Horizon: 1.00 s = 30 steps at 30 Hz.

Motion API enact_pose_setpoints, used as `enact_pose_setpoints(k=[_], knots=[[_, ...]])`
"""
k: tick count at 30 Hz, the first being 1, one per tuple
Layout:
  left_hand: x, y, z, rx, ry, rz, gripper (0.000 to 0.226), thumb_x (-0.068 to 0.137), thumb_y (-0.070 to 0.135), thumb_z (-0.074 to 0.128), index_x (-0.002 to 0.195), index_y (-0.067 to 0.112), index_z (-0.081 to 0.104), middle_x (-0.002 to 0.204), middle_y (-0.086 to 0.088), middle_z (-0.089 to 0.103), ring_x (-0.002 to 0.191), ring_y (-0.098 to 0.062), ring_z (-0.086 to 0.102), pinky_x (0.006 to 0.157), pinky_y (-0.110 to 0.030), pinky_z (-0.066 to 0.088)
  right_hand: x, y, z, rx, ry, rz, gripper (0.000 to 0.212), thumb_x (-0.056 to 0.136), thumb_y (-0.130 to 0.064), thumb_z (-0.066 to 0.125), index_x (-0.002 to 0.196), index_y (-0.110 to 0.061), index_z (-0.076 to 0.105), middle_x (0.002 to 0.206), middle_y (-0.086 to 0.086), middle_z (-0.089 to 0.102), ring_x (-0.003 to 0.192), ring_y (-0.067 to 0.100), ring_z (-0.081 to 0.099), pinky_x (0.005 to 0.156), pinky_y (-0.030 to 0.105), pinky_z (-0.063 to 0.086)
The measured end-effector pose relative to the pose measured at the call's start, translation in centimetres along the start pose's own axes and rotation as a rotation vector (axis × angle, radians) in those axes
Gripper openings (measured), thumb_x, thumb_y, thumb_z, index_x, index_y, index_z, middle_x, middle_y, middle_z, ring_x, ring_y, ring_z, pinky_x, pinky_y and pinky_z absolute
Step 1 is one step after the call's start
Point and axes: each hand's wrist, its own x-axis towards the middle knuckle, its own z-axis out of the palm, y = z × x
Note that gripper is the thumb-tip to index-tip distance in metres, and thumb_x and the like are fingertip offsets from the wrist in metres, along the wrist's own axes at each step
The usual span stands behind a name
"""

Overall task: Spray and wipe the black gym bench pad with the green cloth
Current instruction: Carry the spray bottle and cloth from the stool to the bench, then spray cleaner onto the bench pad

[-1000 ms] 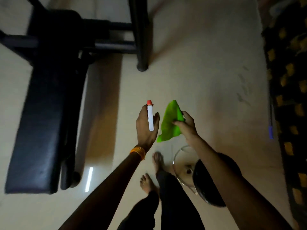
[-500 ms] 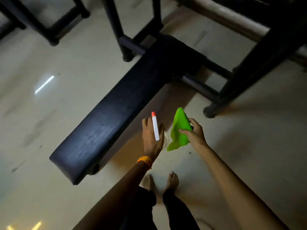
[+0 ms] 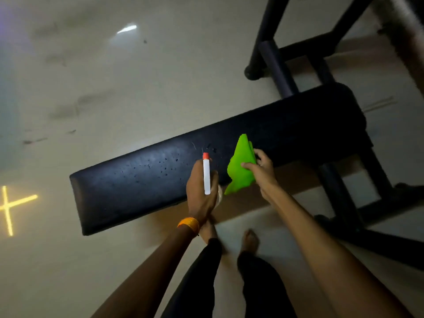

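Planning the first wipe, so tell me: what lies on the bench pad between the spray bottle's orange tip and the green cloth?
In the head view, only bare black bench pad with a few droplets separates the spray bottle from the green cloth.

L hand (image 3: 202, 191) curled tight round sth, back of hand up, orange band (image 3: 188, 223) at wrist. R hand (image 3: 261, 171) alongside, fingers (image 3: 249, 165) pinched shut on sth. Both forearms bare, stretched fwd over near edge of the surface. Bare feet (image 3: 250, 239) below.
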Motion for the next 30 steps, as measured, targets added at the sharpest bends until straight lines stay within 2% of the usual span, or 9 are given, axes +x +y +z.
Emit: enact_pose_setpoints(k=[4,6,8,11,16,21,25,28,30], knots=[[3.2,-2.1,0.9,-0.021,0.105,-0.056,0.015,0.098,0.022,0.059,0.113,0.023,0.058,0.099,0.005,0.066,0.086,-0.018,0.065,0.078,-0.019,0.05,6.3,-1.8,1.8,0.078,-0.159,0.053,0.031,0.088,0.008,0.062,0.099,-0.02,0.06,0.096,0.008,0.068,0.083,0.018,0.064,0.073,0.031,0.051],[4.2,-3.2,1.5,-0.023,0.142,-0.053,0.02,0.099,0.02,0.061,0.116,0.029,0.056,0.104,0.012,0.064,0.091,-0.016,0.067,0.082,-0.017,0.052,9.9,-1.3,1.5,0.075,-0.171,0.075,0.029,0.09,0.007,0.062,0.104,-0.018,0.06,0.098,0.009,0.069,0.08,0.016,0.065,0.069,0.029,0.053],[4.9,-4.3,2.4,0.002,0.18,-0.057,0.021,0.1,0.017,0.062,0.117,0.028,0.056,0.109,0.005,0.066,0.096,-0.016,0.067,0.087,-0.024,0.054,13.1,0.1,0.4,0.025,-0.166,0.124,0.031,0.091,0.005,0.062,0.116,-0.015,0.058,0.099,0.008,0.069,0.081,0.018,0.066,0.067,0.03,0.055],[5.4,-5.5,4.0,0.025,0.247,-0.123,0.019,0.101,0.015,0.063,0.118,0.02,0.059,0.111,-0.003,0.067,0.096,-0.017,0.066,0.088,-0.033,0.056,16.3,2.6,-1.9,-0.232,-0.18,0.178,0.044,0.092,0.001,0.065,0.132,-0.011,0.054,0.103,0.008,0.067,0.09,0.024,0.065,0.067,0.033,0.054],[5.1,-5.8,6.1,0.05,0.336,-0.174,0.024,0.101,0.024,0.061,0.122,0.012,0.061,0.112,-0.004,0.068,0.097,-0.02,0.067,0.09,-0.044,0.057,18.0,3.2,-5.4,-0.548,-0.143,0.16,0.051,0.087,-0.005,0.073,0.134,-0.012,0.054,0.099,0.009,0.064,0.098,0.031,0.067,0.074,0.047,0.061],[4.3,-5.3,6.1,0.074,0.447,-0.201,0.025,0.099,0.027,0.062,0.118,0.01,0.062,0.109,-0.003,0.068,0.09,-0.019,0.066,0.085,-0.044,0.058,16.3,2.1,-4.4,-1.081,-0.095,-0.304,0.055,0.085,-0.015,0.072,0.136,-0.014,0.053,0.13,0.016,0.057,0.116,0.039,0.057,0.095,0.046,0.05],[3.7,-6.8,4.4,0.063,0.576,-0.244,0.018,0.1,0.033,0.061,0.113,0.02,0.059,0.101,-0.003,0.067,0.085,-0.021,0.069,0.078,-0.047,0.06,14.3,1.7,3.9,-1.262,-0.436,-0.645,0.064,0.09,-0.028,0.07,0.148,-0.014,0.047,0.15,0.016,0.046,0.137,0.038,0.042,0.112,0.047,0.039],[3.1,-9.0,2.2,0.001,0.686,-0.319,0.014,0.098,0.044,0.06,0.108,0.04,0.052,0.103,-0.002,0.068,0.083,-0.026,0.074,0.075,-0.053,0.062,12.4,2.3,12.1,-1.396,-0.671,-0.795,0.071,0.096,-0.043,0.061,0.157,-0.025,0.031,0.168,0.011,0.019,0.155,0.033,0.014,0.123,0.052,0.023],[2.4,-10.6,0.8,-0.021,0.772,-0.373,0.011,0.096,0.045,0.062,0.101,0.043,0.052,0.098,-0.001,0.069,0.077,-0.028,0.073,0.072,-0.054,0.062,11.6,3.6,16.5,-1.539,-0.795,-0.9,0.076,0.098,-0.054,0.052,0.161,-0.03,0.016,0.171,0.008,0.0,0.157,0.032,-0.004,0.125,0.058,0.009]])
